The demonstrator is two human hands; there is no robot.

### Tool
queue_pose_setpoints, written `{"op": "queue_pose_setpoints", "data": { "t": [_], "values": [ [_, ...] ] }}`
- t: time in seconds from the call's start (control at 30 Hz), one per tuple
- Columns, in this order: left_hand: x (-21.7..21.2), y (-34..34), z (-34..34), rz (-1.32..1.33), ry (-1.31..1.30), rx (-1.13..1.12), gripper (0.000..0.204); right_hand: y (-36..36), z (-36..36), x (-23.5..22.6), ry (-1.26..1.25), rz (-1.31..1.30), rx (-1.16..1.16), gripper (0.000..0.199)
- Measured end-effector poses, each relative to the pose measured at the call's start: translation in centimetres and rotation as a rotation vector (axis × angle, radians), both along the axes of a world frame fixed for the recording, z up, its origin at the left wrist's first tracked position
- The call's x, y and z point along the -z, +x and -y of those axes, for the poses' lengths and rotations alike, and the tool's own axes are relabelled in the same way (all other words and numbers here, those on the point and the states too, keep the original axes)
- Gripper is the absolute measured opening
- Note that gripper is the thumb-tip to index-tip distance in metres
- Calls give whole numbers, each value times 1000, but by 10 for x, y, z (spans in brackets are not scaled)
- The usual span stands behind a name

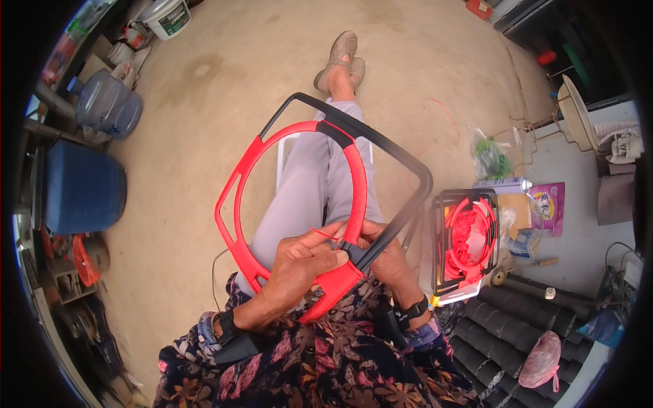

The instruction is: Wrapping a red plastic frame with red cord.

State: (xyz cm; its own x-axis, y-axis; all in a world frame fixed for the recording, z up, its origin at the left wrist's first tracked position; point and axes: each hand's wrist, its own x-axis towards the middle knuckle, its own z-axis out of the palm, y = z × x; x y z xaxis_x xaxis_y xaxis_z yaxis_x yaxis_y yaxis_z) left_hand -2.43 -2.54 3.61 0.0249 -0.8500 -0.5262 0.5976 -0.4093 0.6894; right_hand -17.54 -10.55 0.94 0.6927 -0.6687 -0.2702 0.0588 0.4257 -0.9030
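Room left of frame (358, 178), stacked frames (452, 234) right

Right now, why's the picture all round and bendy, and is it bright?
Head view: the fisheye lens curves edges near the rim and leaves black corners; head view: the floor is bright, shadows looking soft; head view: the frame looks fairly clear.

Tan floor, stained in patches (197, 88). Upper left: white bucket (163, 19) with dark-green label. Below it, translucent blue water jug (109, 107); farther down, large blue plastic container (85, 187), orange-red plastic bag (85, 260) beneath. Right: clear plastic bag with green contents (494, 158), spray can (500, 185) near purple packet (548, 211). Lower right: pink bundle (541, 360) on black cylinders (493, 330).
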Motion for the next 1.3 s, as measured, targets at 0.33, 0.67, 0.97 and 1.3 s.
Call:
{"op": "queue_pose_setpoints", "data": {
  "t": [0.33, 0.67, 0.97, 1.3],
  "values": [
    [3, 0, 3, 39, 109, -68, 31, -7, -1, -3, 132, -137, 25, 15],
    [9, -3, 3, 88, 164, -59, 20, -47, -12, 3, -805, -462, 243, 20],
    [9, -3, 1, 116, 145, -130, 18, -41, -56, 13, 397, -122, -62, 28],
    [6, -4, -4, 114, 138, -140, 20, -35, -14, -41, -303, -100, 227, 22]
  ]
}}
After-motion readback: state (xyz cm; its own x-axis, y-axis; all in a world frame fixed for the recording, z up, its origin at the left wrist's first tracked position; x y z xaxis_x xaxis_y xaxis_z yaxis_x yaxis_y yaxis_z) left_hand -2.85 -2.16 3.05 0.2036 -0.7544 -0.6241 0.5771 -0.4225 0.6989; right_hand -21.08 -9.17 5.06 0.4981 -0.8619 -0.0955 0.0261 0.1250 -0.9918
